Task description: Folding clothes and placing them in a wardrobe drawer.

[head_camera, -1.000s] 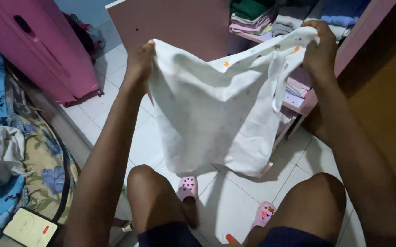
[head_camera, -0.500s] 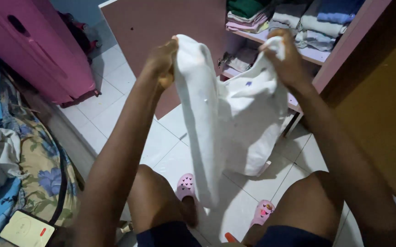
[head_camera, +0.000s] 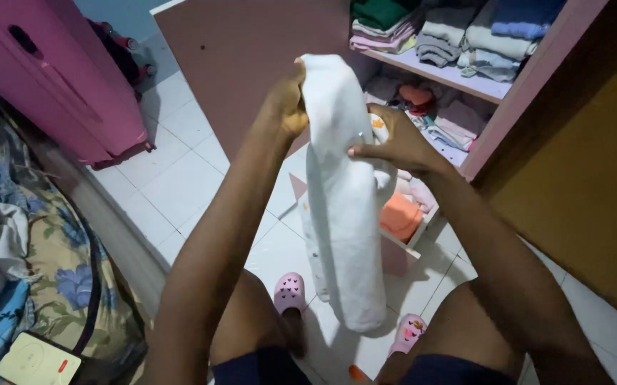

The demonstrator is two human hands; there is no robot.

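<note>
White floor tiles (head_camera: 173, 185) below, pink suitcase (head_camera: 59, 78) at far left. Left hand (head_camera: 285, 103) pinches the top of the white cloth (head_camera: 340, 207), folded into a hanging strip; right hand (head_camera: 394, 142) grips its middle, before the pink shelves (head_camera: 494, 89) of folded clothes.

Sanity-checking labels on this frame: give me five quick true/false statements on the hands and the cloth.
1. The left hand holds the white cloth at its top. True.
2. The cloth is spread wide between both hands. False: it hangs folded into a narrow strip.
3. The right hand presses the cloth partway down. True.
4. The cloth lies on the tiled floor. False: it hangs in the air above the pink sandals.
5. The wardrobe shelves are bare. False: they hold stacks of folded clothes.
</note>
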